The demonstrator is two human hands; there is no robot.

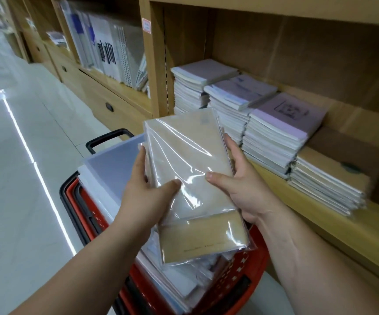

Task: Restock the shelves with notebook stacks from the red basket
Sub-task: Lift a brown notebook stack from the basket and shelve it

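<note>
**Head cam: notebook stack (190,178) held over the red basket (255,269)**

Left grip (148,189) and right grip (240,187) each hold one side of the plastic-wrapped stack, thumbs on top. It's up above the basket, just beside the shelf (320,214) where purple-covered stacks (277,130) sit in a row.

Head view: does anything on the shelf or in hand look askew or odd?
Mildly. The held notebook stack is uneven: its top pack sits shifted off the kraft pack below. The shelf's kraft stack has ragged, fanned edges; nothing spilled.
</note>
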